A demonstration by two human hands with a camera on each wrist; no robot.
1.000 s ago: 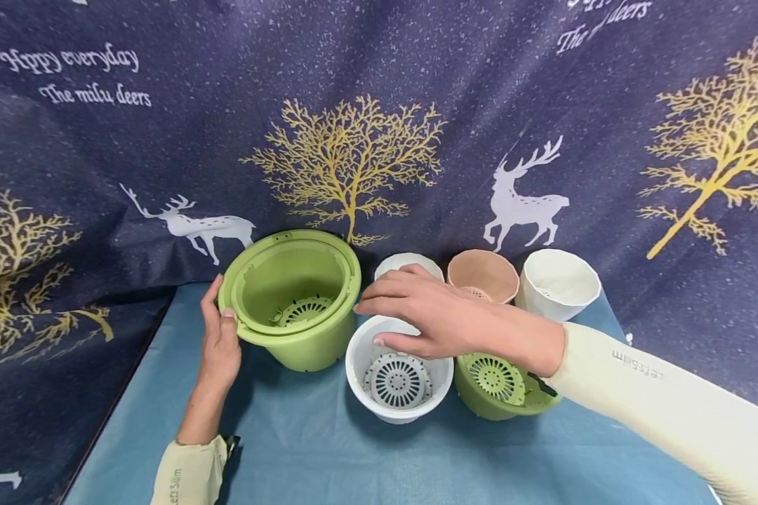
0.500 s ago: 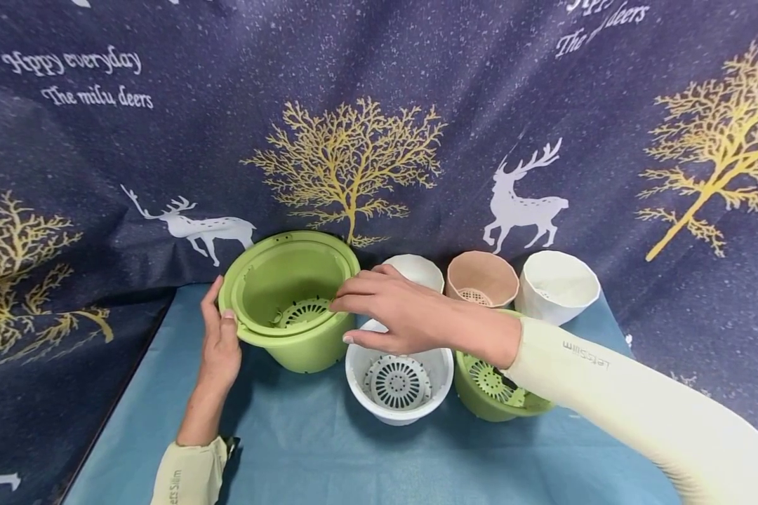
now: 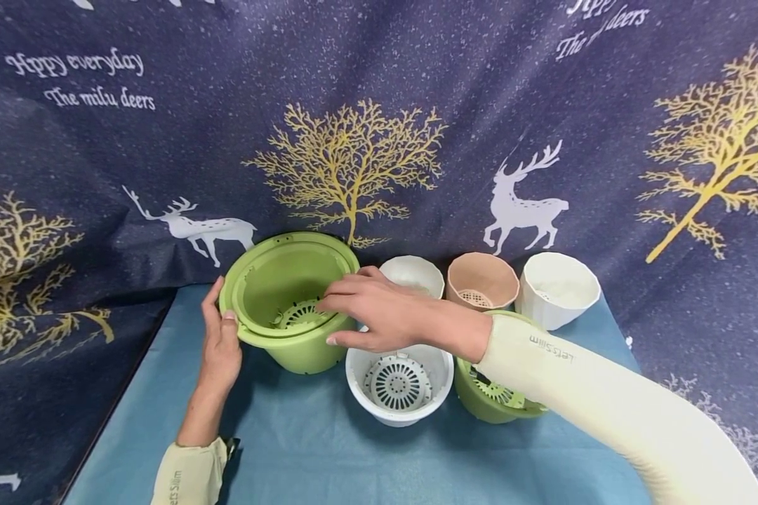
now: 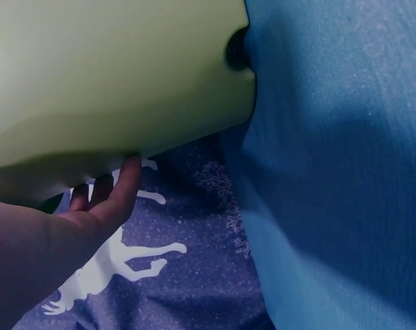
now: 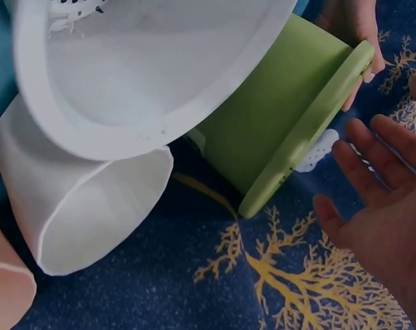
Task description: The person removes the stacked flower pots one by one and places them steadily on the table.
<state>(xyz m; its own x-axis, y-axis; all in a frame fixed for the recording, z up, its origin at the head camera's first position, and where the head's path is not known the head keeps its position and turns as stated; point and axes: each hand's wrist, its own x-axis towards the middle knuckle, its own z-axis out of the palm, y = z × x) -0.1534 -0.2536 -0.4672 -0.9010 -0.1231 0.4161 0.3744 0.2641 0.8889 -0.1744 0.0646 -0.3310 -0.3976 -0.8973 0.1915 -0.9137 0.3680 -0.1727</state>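
Note:
A large green flowerpot [image 3: 306,354] with a wide rim and slotted base stands at the left of the table. My left hand [image 3: 220,351] holds its rim from the left, thumb on the front edge. In the left wrist view, that hand's fingers [image 4: 125,189] lie against the outside of the pot. Over the right rim, my right hand [image 3: 385,312] hovers palm down with nothing in it. Its fingers are relaxed and spread beside the green rim [image 5: 311,134] in the right wrist view. A white pot [image 3: 399,419] with a slotted base sits just below the right hand.
To the right stands a smaller green pot [image 3: 480,407], partly covered by the right sleeve [image 3: 562,372]. Along the back are a white pot [image 3: 410,270], a pink pot [image 3: 483,270] and another white pot [image 3: 533,308]. A dark printed cloth [image 3: 379,56] hangs behind the table.
My right hand has moved left from above the white pot to over the large green flowerpot's right rim. The left hand keeps its hold, and the pots have stayed put.

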